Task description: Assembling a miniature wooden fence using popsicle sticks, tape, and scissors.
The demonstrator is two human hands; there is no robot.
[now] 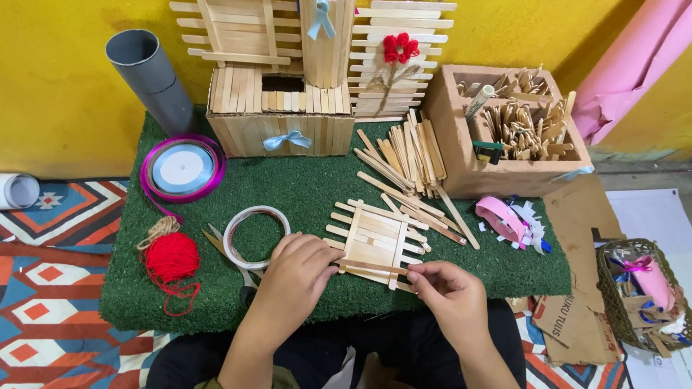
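**Both hands on one craft stick**

Head view: I see my left hand [292, 277] and right hand [448, 292] pinching opposite ends of a wooden stick [375, 268], laid across the near edge of the stick panel [375, 241] on the green turf mat [303, 187], beside the tape ring [256, 236].

1. The bench [310, 189] is a low slab covered in green artificial turf, set against a yellow wall.
2. On its left lie a purple ribbon spool [182, 168], a ball of red yarn [171, 257] and a roll of clear tape [255, 236] with scissors [229, 252] beside it.
3. At the back stand a grey tube [150, 78], a craft-stick box [280, 114] and a cardboard box [504, 133] of sticks.
4. Loose craft sticks [411, 155] are heaped mid-right, with pink ribbon scraps [504, 220] further right.
5. A craft-stick lattice panel [375, 241] lies near the front edge.
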